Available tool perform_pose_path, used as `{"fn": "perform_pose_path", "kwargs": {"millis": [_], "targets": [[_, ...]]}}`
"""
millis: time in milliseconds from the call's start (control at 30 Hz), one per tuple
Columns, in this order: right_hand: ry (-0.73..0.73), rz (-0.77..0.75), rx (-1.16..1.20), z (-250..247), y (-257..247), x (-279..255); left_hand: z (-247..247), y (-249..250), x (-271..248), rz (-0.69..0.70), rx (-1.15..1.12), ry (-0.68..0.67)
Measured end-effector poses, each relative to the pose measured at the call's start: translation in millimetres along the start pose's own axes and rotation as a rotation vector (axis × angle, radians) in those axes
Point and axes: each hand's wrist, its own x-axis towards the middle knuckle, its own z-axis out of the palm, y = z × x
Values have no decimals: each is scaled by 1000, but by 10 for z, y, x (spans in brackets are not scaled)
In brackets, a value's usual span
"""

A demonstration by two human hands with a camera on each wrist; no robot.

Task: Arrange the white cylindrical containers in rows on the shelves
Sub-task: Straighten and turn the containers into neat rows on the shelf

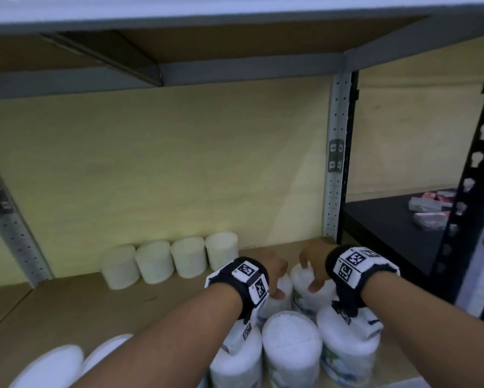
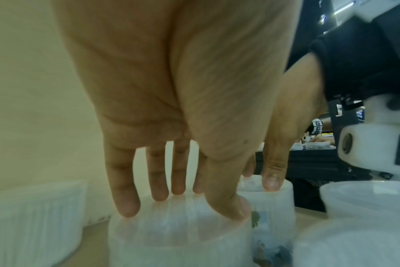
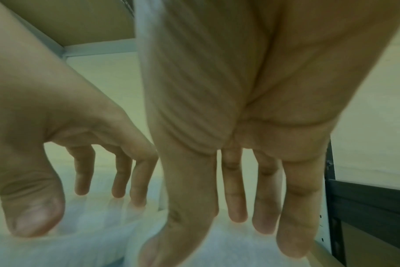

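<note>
Four white cylindrical containers stand in a row against the back wall of the wooden shelf. A cluster of the same containers stands at the front right. My left hand reaches down over one container at the back of that cluster. In the left wrist view this hand has its thumb and fingertips around the rim of the container's lid. My right hand grips the neighbouring container from above. Its thumb and fingers sit on opposite edges of the lid.
Three more containers stand nearer the front edge under my wrists. Two white lids show at the lower left. A grey perforated post bounds the bay on the right. Beyond it a black shelf holds red-and-white packets.
</note>
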Motion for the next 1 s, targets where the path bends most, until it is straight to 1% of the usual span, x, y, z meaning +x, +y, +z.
{"fn": "perform_pose_path", "kwargs": {"millis": [33, 67, 100, 133, 167, 200, 233, 267, 300, 367, 433, 500, 600, 667, 833, 933, 1000], "targets": [[-20, -67, -44, 205, 135, 326, -2, 29, -26, 6, 0, 0], [-33, -92, -9, 302, 217, 412, -3, 56, -55, 5, -6, -2], [-101, -72, 30, 216, 160, 201, 5, 75, -77, 1, -16, -2], [-86, -36, 19, 35, -9, -200, 14, 96, -100, -4, -27, -3], [-79, -46, -7, -238, -224, -812, 21, 116, -121, -7, -31, -2], [-64, -68, -3, -420, -370, -1188, 21, 138, -144, -9, -36, -3], [-70, -67, -7, -477, -390, -1312, 20, 161, -165, -7, -41, -3], [-52, -76, 1, -448, -346, -1266, 18, 186, -187, -5, -43, -11], [-72, -44, 34, -430, -375, -1296, 13, 208, -202, -1, -44, -17], [-72, -50, 52, -376, -331, -1242, 19, 226, -207, -5, -51, -26], [-67, -73, 82, -348, -314, -1227, 12, 229, -205, -14, -69, -34], [-44, -98, 52, -344, -311, -1233, -14, 227, -211, -29, -66, -48], [-44, -100, 79, -360, -300, -1211, -50, 168, -236, -40, -104, -20], [-15, -120, 108, -396, -308, -1192, -54, 41, -216, -59, -152, 8], [97, -154, 254, -549, -482, -1104, -110, -433, -227, -164, -228, 2], [141, -194, 300, -678, -678, -966, -114, -763, -326, -216, -204, 84], [169, -219, 301, -747, -825, -850, -103, -989, -385, -263, -219, 104]]}}
